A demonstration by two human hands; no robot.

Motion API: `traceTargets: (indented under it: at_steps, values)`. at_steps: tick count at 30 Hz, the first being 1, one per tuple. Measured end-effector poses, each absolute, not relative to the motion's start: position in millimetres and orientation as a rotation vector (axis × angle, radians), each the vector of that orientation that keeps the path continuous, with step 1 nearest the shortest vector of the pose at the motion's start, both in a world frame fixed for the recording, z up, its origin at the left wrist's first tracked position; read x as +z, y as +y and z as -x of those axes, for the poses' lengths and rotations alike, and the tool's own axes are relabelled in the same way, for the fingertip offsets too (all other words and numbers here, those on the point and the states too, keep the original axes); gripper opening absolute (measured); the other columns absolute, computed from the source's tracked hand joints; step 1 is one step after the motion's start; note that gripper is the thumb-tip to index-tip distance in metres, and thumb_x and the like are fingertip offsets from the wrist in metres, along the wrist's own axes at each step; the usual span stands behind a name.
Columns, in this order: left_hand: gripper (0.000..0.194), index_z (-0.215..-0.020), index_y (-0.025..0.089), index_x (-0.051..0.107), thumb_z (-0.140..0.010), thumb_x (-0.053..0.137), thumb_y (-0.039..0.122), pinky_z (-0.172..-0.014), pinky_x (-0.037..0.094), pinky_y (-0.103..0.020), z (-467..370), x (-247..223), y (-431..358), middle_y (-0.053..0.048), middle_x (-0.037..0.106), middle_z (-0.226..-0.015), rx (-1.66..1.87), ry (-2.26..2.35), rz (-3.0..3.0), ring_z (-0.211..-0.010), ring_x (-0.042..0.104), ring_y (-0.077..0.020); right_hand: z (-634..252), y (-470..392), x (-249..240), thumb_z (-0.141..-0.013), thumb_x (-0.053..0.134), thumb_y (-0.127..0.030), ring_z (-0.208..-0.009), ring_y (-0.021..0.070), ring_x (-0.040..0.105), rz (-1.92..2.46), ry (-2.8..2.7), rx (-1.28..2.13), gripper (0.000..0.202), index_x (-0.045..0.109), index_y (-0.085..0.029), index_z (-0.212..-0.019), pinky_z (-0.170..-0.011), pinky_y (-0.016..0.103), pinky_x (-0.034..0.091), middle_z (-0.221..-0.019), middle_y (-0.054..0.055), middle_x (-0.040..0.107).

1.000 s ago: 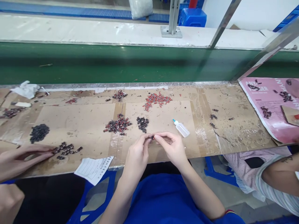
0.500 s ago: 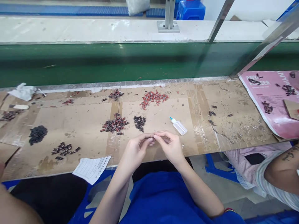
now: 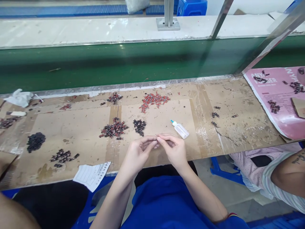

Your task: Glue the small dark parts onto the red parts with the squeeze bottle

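Gone from the near-left pile of dark parts (image 3: 60, 156) is the neighbour's hand seen there a second ago; the worker's own hands have stayed together above the near side of the cardboard (image 3: 157, 121). Left hand (image 3: 140, 152) and right hand (image 3: 175, 152) meet with thumbs and forefingers closed in a pinch. A small dark part showed between them earlier; I judge it is gripped there, though the fingertips now hide it. For something so tiny, I'd keep the pressure light, one hand steadying while the other adjusts. Both forearms slant inward from the near side, wrists bent slightly toward each other. Just beyond the right hand lies a bottle (image 3: 181, 130); a red-and-black pile (image 3: 114, 128) sits farther left.
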State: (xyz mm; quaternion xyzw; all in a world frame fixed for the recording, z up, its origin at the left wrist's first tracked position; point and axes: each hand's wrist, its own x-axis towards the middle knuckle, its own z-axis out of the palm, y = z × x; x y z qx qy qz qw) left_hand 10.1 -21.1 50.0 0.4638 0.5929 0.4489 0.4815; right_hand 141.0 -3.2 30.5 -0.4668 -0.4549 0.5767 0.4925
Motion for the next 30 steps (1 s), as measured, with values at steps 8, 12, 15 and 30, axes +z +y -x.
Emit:
traceTargets:
  at_steps: [8,12,15,30]
  values:
    - [0.037,-0.083,0.013,0.073,-0.069,0.074,0.047,-0.074,0.062,-0.036,-15.6,49.8,-16.5,-0.009,0.076,-0.077,1.053,1.408,-1.022,-0.067,0.072,-0.02,-142.5,-4.1,23.5,-0.078,0.07,-0.028,-0.088,0.023,0.072,1.158,-1.159,1.276,0.009,0.077,-0.022,-0.079,-0.081,0.038,0.061,-0.091,0.008,0.076]
    - [0.038,-0.083,0.013,0.072,-0.069,0.074,0.048,-0.075,0.062,-0.036,-20.6,45.2,-15.3,-0.009,0.075,-0.076,1.059,1.388,-1.018,-0.069,0.072,-0.0205,-147.0,0.2,21.1,-0.075,0.072,-0.033,-0.081,0.0224,0.073,1.158,-1.082,1.379,0.014,0.076,-0.02,-0.077,-0.072,0.035,0.062,-0.089,0.008,0.076]
    - [0.035,-0.083,0.013,0.072,-0.07,0.073,0.046,-0.075,0.062,-0.036,-25.7,43.6,-16.4,-0.009,0.075,-0.076,1.061,1.359,-1.024,-0.069,0.072,-0.0208,-155.8,1.8,18.9,-0.072,0.074,-0.039,-0.074,0.0214,0.073,1.133,-1.038,1.483,0.019,0.075,-0.02,-0.077,-0.068,0.035,0.063,-0.086,0.006,0.077]
    - [0.041,-0.126,0.017,0.046,-0.088,0.055,0.025,-0.091,0.054,-0.034,-39.1,49.8,-21.2,-0.014,0.064,-0.122,1.356,1.589,-1.534,-0.111,0.064,-0.0209,-211.9,16.0,19.4,-0.092,0.046,-0.028,-0.09,0.0231,0.065,1.337,-1.457,0.319,0.012,0.056,-0.021,-0.09,-0.083,0.043,0.053,-0.089,0.008,0.064]
